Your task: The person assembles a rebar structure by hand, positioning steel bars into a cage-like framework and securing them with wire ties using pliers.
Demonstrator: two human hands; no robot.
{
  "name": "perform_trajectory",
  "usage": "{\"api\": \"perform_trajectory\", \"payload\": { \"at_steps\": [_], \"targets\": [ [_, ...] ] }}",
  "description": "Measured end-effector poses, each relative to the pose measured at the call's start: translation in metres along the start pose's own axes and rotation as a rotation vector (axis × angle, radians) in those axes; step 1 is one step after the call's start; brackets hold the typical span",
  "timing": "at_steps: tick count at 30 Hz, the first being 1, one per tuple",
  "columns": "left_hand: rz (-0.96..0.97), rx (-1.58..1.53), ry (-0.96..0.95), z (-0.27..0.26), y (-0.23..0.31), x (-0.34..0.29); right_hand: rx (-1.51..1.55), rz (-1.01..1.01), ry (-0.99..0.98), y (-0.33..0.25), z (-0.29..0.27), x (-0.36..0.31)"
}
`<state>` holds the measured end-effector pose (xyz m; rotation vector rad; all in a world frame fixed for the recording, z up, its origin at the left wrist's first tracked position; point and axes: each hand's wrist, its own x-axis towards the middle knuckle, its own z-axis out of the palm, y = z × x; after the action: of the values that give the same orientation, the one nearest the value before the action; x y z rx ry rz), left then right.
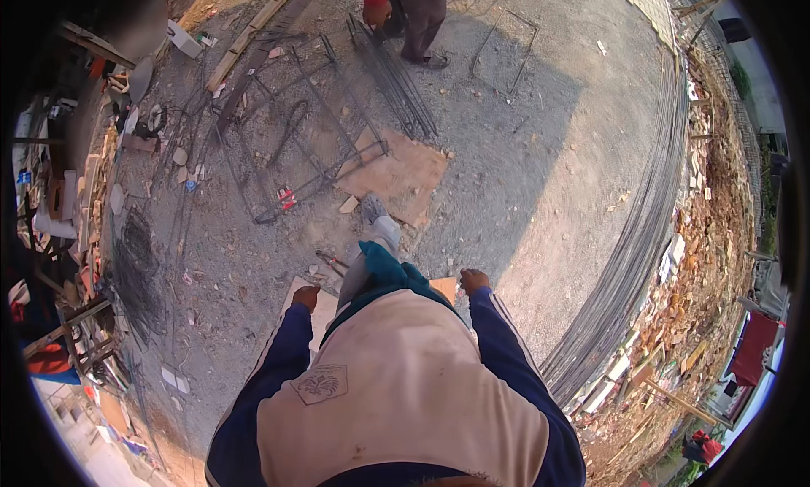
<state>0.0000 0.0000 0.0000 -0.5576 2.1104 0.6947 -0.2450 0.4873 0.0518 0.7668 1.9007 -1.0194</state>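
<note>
Frame of rebar (325, 177) overlaps upper-left edge of brown board (411, 183); I'd judge it largely joined, loose bars (394, 78) by the board's top corner unjoined. Left hand (306, 298), right hand (474, 280) curled; can't tell if they pinch anything. Pliers (332, 262) near left hand.

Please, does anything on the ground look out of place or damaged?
Nothing looks clearly damaged. A red-and-white scrap lies by the near edge of the metal frame, looking like litter among the metalwork. At the left, a dark, wire-like tangle looks messy compared with the long bars laid side by side at the right.
</note>
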Motion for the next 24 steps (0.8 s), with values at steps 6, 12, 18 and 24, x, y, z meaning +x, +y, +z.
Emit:
{"api": "perform_trajectory", "payload": {
  "at_steps": [6,12,18,24],
  "targets": [
    [0.204,0.148,0.179,-0.111,0.061,0.040,-0.139,-0.202,0.033,-0.050,0.008,0.059],
    [0.304,0.034,0.536,-0.228,0.146,0.113,0.046,0.018,0.001,-0.166,-0.006,0.089],
    [-0.164,-1.001,0.257,-0.225,0.210,0.141,-0.091,-0.147,-0.044,-0.268,0.027,0.136],
    [-0.103,-0.597,0.217,-0.049,0.217,0.175,-1.011,-0.846,-0.248,-0.263,0.073,0.306]
  ]
}}
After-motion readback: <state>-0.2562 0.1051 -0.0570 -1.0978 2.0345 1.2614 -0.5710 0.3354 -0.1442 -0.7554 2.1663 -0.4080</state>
